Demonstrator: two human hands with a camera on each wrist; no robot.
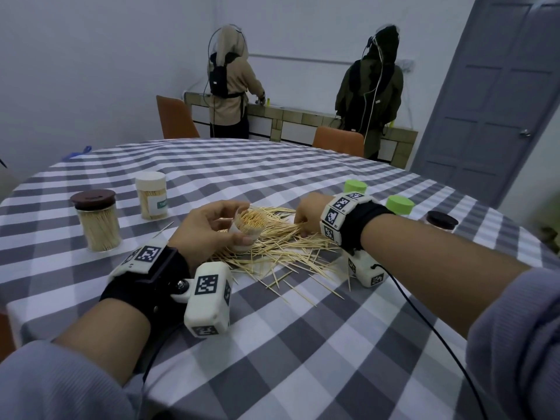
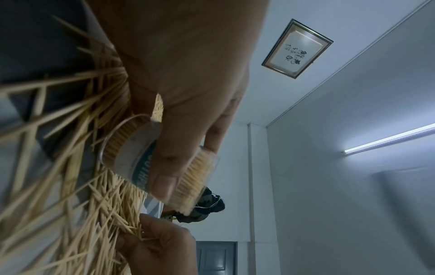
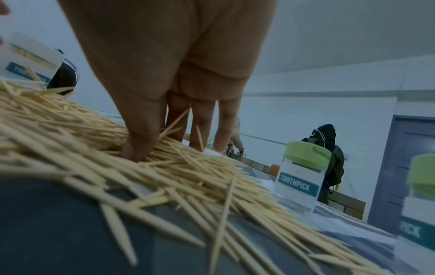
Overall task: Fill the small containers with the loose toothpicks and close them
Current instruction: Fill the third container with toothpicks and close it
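Note:
My left hand [image 1: 239,221] grips a small clear container [image 1: 253,227] packed with toothpicks, lidless and tilted toward the right. In the left wrist view the thumb [image 2: 164,167] lies across the container's [image 2: 132,154] label. Loose toothpicks [image 1: 281,253] lie in a heap on the checked tablecloth [image 1: 303,344] under and right of it. My right hand [image 1: 303,221] reaches into the heap's far side. In the right wrist view the right hand [image 3: 162,141] has its thumb [image 3: 139,141] and fingertips dug into the toothpicks [image 3: 94,139], pinching a bunch.
Left of the heap stand a brown-lidded jar [image 1: 97,225] and a white-lidded jar [image 1: 151,195], both full. Behind my right wrist are two green-lidded containers [image 1: 355,187] [image 1: 400,204] and a dark-lidded one [image 1: 441,221]. Two chairs and two people at a counter are beyond the table.

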